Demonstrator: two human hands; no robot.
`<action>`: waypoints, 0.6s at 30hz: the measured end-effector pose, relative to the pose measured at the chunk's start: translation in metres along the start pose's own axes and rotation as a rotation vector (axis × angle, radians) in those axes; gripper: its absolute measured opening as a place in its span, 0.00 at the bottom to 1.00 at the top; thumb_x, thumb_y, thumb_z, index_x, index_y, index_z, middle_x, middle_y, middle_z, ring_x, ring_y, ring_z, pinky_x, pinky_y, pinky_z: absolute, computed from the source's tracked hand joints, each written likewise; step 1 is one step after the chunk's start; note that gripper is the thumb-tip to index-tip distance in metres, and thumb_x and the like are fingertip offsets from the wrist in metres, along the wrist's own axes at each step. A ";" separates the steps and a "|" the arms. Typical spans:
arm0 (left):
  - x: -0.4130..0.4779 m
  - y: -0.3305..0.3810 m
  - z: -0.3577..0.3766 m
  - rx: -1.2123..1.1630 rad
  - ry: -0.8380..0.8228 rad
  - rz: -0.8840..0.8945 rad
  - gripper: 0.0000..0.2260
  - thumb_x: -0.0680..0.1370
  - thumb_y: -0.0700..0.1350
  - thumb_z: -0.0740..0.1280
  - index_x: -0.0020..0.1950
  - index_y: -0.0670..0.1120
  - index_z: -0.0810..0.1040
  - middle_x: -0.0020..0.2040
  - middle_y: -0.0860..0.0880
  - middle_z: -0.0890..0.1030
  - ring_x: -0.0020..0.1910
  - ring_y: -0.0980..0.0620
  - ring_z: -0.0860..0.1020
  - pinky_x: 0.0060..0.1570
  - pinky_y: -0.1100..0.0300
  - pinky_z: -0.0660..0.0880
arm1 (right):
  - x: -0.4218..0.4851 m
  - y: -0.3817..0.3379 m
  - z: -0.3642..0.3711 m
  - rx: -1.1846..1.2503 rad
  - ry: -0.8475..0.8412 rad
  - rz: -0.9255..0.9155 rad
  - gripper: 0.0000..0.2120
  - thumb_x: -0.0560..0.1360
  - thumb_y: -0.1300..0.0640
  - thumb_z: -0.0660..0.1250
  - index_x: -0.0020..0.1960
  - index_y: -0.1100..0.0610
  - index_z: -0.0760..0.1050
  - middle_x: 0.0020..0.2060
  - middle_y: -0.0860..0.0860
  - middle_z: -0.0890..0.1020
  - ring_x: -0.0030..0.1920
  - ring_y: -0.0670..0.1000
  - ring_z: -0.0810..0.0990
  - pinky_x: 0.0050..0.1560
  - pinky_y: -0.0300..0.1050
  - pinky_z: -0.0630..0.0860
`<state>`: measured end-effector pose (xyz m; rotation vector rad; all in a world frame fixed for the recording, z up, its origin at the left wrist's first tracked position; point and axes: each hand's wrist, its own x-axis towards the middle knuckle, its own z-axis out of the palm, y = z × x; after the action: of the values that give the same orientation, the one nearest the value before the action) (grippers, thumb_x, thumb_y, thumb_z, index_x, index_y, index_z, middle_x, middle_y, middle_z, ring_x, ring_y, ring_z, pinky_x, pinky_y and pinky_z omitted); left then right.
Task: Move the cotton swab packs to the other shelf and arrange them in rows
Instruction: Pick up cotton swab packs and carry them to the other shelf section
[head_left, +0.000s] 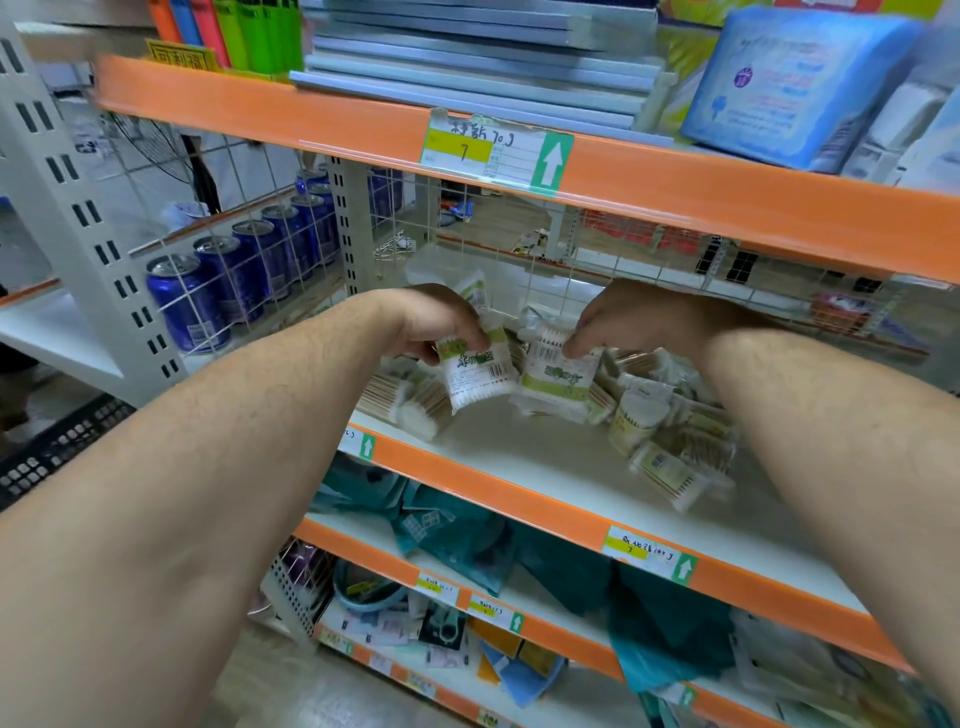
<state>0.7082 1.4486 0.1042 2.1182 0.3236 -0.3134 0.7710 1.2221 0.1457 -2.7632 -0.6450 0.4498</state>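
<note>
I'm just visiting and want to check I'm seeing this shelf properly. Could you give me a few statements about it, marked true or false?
1. The left hand grips a swab pack, and the right hand grips a second pack. True.
2. The cans behind the wire mesh are red. False: they are blue.
3. The loose packs on the shelf lie in neat rows. False: they lie in a jumbled heap.
4. The shelf edge is orange. True.
</note>
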 end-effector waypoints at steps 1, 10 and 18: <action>0.000 0.000 0.000 0.008 -0.004 -0.001 0.15 0.73 0.41 0.73 0.58 0.47 0.78 0.67 0.48 0.75 0.67 0.46 0.72 0.45 0.58 0.73 | -0.001 0.000 0.000 0.014 0.012 0.005 0.18 0.70 0.45 0.74 0.42 0.61 0.79 0.34 0.51 0.74 0.34 0.51 0.71 0.37 0.42 0.66; -0.004 -0.001 -0.002 0.026 -0.044 0.012 0.12 0.73 0.38 0.71 0.56 0.43 0.79 0.49 0.44 0.82 0.45 0.47 0.78 0.41 0.57 0.72 | -0.005 0.006 0.007 0.347 0.064 -0.051 0.26 0.76 0.65 0.65 0.68 0.46 0.67 0.47 0.61 0.80 0.30 0.56 0.80 0.33 0.50 0.81; -0.004 -0.008 -0.002 -0.212 -0.111 0.065 0.12 0.75 0.29 0.65 0.55 0.40 0.77 0.50 0.42 0.85 0.50 0.43 0.84 0.45 0.53 0.81 | -0.001 0.006 0.007 0.330 0.191 -0.050 0.12 0.71 0.57 0.74 0.52 0.55 0.75 0.44 0.55 0.78 0.35 0.55 0.81 0.39 0.52 0.83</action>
<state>0.7024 1.4539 0.1006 1.8912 0.2128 -0.3419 0.7698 1.2179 0.1374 -2.4343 -0.5385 0.2501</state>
